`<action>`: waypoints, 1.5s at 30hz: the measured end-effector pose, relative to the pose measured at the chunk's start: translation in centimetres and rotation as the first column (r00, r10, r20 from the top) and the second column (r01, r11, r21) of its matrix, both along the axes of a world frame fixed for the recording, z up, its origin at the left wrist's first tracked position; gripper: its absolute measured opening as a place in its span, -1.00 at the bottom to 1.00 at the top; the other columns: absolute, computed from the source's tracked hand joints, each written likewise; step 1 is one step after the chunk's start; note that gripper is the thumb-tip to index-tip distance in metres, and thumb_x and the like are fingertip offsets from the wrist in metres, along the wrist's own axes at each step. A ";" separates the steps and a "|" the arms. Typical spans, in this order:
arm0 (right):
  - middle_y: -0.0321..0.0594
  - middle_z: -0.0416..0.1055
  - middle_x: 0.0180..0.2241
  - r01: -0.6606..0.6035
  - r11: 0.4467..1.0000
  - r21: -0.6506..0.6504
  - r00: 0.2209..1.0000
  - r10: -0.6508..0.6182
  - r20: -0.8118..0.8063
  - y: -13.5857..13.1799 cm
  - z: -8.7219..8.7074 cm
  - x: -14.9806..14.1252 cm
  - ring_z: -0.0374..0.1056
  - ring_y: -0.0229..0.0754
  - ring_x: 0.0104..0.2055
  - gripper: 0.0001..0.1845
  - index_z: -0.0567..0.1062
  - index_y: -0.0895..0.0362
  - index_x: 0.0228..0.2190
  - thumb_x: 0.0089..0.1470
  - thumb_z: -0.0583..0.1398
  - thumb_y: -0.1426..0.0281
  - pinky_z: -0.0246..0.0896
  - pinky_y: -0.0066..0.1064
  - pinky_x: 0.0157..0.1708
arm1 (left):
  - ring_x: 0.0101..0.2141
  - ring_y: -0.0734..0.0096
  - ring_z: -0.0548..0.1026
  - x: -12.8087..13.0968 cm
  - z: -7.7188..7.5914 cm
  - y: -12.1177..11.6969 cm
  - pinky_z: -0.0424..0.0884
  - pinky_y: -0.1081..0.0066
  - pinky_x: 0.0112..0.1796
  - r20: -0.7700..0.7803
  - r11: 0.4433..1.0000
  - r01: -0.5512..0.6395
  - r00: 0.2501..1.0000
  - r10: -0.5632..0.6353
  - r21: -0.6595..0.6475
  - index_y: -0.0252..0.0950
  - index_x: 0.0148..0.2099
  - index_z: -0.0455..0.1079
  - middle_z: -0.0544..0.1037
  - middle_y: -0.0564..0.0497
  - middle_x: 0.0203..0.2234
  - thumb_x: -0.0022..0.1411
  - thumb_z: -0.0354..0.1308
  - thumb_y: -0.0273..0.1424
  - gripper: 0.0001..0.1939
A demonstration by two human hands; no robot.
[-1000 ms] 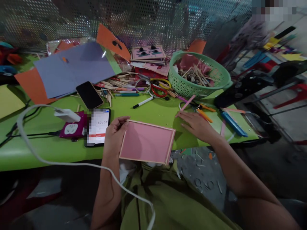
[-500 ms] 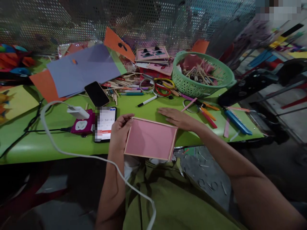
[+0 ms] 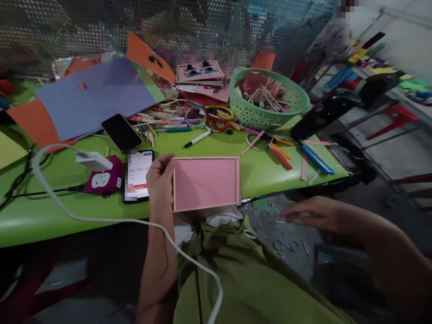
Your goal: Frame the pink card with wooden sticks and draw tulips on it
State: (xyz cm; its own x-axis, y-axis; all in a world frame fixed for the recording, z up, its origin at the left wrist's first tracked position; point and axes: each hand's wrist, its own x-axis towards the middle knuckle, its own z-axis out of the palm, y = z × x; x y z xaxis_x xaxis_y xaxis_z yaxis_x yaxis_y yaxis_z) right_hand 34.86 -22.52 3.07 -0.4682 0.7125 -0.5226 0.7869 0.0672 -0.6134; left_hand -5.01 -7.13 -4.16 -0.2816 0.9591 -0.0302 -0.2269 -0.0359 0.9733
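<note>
In the middle of the frame is a pink card (image 3: pixel 206 183) with thin, pale sticks along its edges. The left hand (image 3: pixel 161 177) is just to the left of it in the picture. This hand pinches the card near its upper left corner, with the thumb at the edge. So the card is touching the left hand and sticks out to the right of it. The card's top part is over the green table (image 3: pixel 77 209), and its bottom part is over the person's lap. I cannot tell if the card rests on the table.

In the lower right of the frame, the right hand (image 3: pixel 317 213) is well apart from the card. Its fingers are loose and point left, over the floor (image 3: pixel 299 231).

Just left of the left hand is a phone with a lit screen (image 3: pixel 139 175). Above the card in the picture, a black and white marker (image 3: pixel 197 139) lies on the table. To the card's upper right are a thin pink strip (image 3: pixel 252 143) and some tools with orange and red handles (image 3: pixel 280 155). Farther up is a green basket (image 3: pixel 256 118) with sticks in it.
</note>
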 end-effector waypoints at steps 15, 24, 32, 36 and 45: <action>0.11 0.54 0.21 -0.123 0.599 0.791 0.987 -0.011 0.162 13.6 -6.2 -8.6 0.45 0.09 0.28 -0.55 0.59 0.23 0.12 0.33 0.05 0.50 0.32 0.06 0.32 | -0.39 0.48 0.46 0.9 -0.1 1.4 0.37 0.46 -0.31 -0.125 0.989 -0.142 0.982 0.145 0.027 -0.28 -0.18 0.54 0.54 0.07 -0.40 0.14 0.27 -0.38 -0.82; 0.00 0.58 0.19 0.003 0.511 0.860 0.999 0.034 -0.023 7.6 -9.3 -6.1 0.50 0.04 0.23 -0.56 0.55 0.10 0.18 0.41 0.04 0.41 0.39 0.05 0.23 | -0.26 0.34 0.58 1.2 -0.6 2.2 0.49 0.37 -0.17 -0.416 0.985 -0.159 0.893 0.170 0.061 -0.29 -0.16 0.54 0.62 -0.01 -0.32 0.23 0.19 -0.43 -0.85; -0.08 0.59 0.19 0.244 0.446 0.861 0.967 -0.045 -0.251 3.4 -11.7 -2.5 0.50 0.05 0.22 -0.59 0.53 -0.03 0.20 0.39 0.16 0.33 0.41 0.01 0.20 | -0.02 0.17 0.62 2.8 -0.8 2.9 0.52 0.17 0.09 -0.580 0.992 -0.081 0.806 0.121 0.095 -0.29 0.01 0.54 0.64 -0.17 -0.03 0.28 0.15 -0.50 -0.72; -0.10 0.59 0.18 0.257 0.460 0.850 0.965 -0.069 -0.254 3.3 -11.8 -2.6 0.50 0.06 0.22 -0.62 0.55 -0.04 0.17 0.39 0.16 0.31 0.40 0.01 0.20 | 0.22 0.14 0.50 2.5 -0.7 0.1 0.37 0.14 0.29 -0.674 0.986 0.041 0.734 0.081 0.163 -0.24 0.12 0.54 0.59 -0.18 0.14 0.30 0.18 -0.51 -0.64; -0.10 0.64 0.10 0.315 0.546 0.776 0.948 -0.144 -0.284 3.9 -10.7 -2.8 0.54 0.10 0.17 -0.69 0.63 -0.05 0.03 0.37 0.17 0.27 0.44 0.09 0.18 | 0.46 0.08 0.21 0.7 0.1 -5.5 0.15 -0.06 0.42 -0.970 0.804 0.583 0.104 -0.220 -0.120 -0.08 0.40 0.37 0.36 -0.08 0.42 0.43 0.18 -0.12 -0.44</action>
State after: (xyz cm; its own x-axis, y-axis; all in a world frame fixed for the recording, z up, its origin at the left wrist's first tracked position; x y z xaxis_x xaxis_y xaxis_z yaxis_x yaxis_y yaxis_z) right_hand 32.02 -18.60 -7.67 -0.2417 0.8879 0.3915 0.7407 0.4295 -0.5166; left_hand -4.36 -12.61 -4.10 0.5053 0.8495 0.1517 0.7398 -0.5170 0.4306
